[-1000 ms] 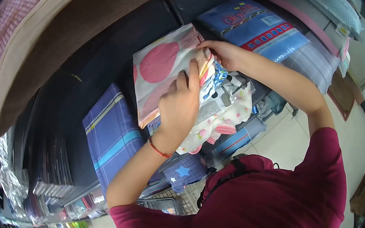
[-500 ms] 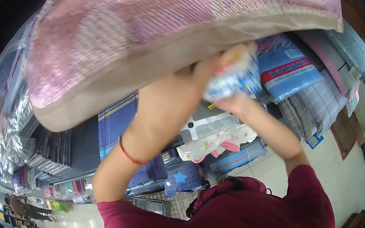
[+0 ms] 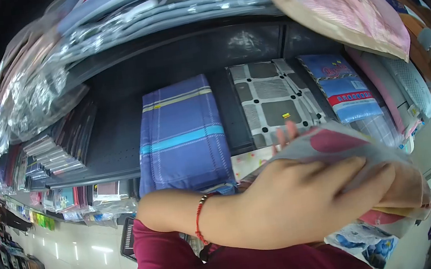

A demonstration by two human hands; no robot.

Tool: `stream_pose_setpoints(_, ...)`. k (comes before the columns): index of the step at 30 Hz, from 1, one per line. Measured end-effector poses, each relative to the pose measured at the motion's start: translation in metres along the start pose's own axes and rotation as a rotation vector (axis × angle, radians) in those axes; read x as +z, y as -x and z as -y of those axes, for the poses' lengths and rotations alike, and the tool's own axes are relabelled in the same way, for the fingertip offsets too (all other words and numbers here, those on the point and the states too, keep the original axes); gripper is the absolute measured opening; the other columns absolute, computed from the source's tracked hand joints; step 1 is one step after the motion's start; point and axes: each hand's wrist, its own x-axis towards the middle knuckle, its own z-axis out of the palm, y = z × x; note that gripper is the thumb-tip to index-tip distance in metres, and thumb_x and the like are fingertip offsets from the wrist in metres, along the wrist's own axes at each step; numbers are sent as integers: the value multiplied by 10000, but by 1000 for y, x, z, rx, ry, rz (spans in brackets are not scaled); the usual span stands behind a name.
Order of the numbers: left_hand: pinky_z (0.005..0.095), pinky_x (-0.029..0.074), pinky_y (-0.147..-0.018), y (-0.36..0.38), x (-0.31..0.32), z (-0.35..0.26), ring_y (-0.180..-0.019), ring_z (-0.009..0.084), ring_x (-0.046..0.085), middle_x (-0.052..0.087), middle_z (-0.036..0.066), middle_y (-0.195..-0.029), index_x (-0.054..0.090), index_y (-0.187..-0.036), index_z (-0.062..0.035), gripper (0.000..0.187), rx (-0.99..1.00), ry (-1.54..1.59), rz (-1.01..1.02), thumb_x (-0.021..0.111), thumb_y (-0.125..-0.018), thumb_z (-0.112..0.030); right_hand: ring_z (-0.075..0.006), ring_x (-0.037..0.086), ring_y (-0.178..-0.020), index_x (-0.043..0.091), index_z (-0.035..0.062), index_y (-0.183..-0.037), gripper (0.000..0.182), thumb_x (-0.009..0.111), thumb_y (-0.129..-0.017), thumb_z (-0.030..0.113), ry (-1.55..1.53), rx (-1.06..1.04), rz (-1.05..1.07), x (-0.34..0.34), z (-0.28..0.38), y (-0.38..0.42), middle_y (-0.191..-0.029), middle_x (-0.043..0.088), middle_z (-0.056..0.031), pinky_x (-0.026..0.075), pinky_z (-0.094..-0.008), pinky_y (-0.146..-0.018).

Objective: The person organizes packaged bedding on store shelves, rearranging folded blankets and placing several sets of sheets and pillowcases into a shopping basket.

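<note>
My left hand (image 3: pixel 309 193), a red cord bracelet at its wrist, lies across a folded cloth (image 3: pixel 335 144) in grey, pink and beige, its fingers bent over the top. Of my right hand (image 3: pixel 287 134) only fingertips show past the cloth's far edge; the cloth and my left hand hide the rest. Below the bundle hangs white fabric with blue flowers (image 3: pixel 377 250). Just beyond my right fingertips a grey checked folded fabric (image 3: pixel 271 95) lies on the shelf, beside a blue plaid folded fabric (image 3: pixel 181 136).
The dark shelf (image 3: pixel 113 131) carries a blue packaged textile (image 3: pixel 347 91) on the right and a stack of thin packets (image 3: pixel 58 148) on the left. Plastic-wrapped goods (image 3: pixel 158 20) overhang it. A pink cushion-like piece (image 3: pixel 340 9) juts out at upper right. A black basket (image 3: pixel 127 239) stands below.
The view has shifted, and the pink piece now sits at upper right. My hands have come back from the shelf toward my body with the cloth, which is now larger in view.
</note>
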Motion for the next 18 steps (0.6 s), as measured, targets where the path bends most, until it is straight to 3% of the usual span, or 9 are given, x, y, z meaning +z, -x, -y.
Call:
stream_pose_setpoints(2,225,546,-556,16,-23,-1,-713,160,666,654,88,-996,631,-1150,-81,400,-90,226,55,646,-751,-115,-265,585,-1078,518,1,-1248,553,566,-895,424,68,1,-27,13,-11,14,-1166,592,-187,461,-396,-956)
stream_pose_setpoints(3,286,574,-677,31,-29,-1,-841,242,684,649,129,-1060,572,-1211,-25,432,-200,469,37,659,-802,-135,-263,587,-1074,521,2,-1246,551,568,-893,424,101,1,-40,19,-16,20,-1161,595,-185,463,-395,-954)
stream_pose_setpoints(6,334,554,-762,84,-28,3,-933,265,674,645,130,-1099,578,-1135,-20,433,-354,597,-203,717,-786,-234,-258,594,-1063,530,5,-1237,544,576,-889,422,224,-17,-65,43,-24,25,-1148,604,-179,468,-392,-948)
stream_pose_setpoints(7,349,531,-830,110,-40,0,-977,321,650,610,173,-1147,428,-1321,-22,606,-505,686,-109,677,-769,-58,-256,597,-1059,533,6,-1235,542,579,-888,421,272,-33,-70,48,-23,23,-1144,607,-177,469,-391,-945)
stream_pose_setpoints(8,351,505,-862,146,-23,4,-1060,291,622,594,176,-1186,410,-1328,-6,622,-573,743,-194,659,-759,15,-255,599,-1055,536,7,-1232,540,581,-887,420,341,-65,-74,55,-18,15,-1139,610,-175,471,-390,-943)
stream_pose_setpoints(11,302,456,-892,192,-13,4,-1007,187,580,587,91,-1127,485,-1206,8,438,-735,456,-602,659,-805,2,-250,606,-1043,545,11,-1224,533,589,-883,418,593,-179,-108,80,10,-33,-1126,619,-169,476,-386,-937)
stream_pose_setpoints(14,303,463,-858,202,-22,14,-1011,158,563,572,76,-1135,489,-1202,1,343,-1151,1148,-1194,607,-888,-71,-245,613,-1032,555,14,-1216,527,597,-879,416,911,-195,-152,100,35,-122,-1113,628,-163,481,-383,-930)
stream_pose_setpoints(15,301,465,-832,203,-19,18,-1005,139,559,552,70,-1164,482,-1214,-11,297,-1215,1124,-1311,540,-939,-108,-243,615,-1028,558,15,-1213,524,600,-878,415,1014,-154,-159,102,36,-154,-1108,631,-161,482,-382,-928)
stream_pose_setpoints(18,359,480,-787,225,-4,36,-964,287,600,607,188,-969,457,-1269,7,459,-1406,1077,-1190,626,-863,-125,-238,622,-1016,567,18,-1205,518,608,-874,413,1252,124,-145,93,22,-251,-1095,641,-155,487,-379,-921)
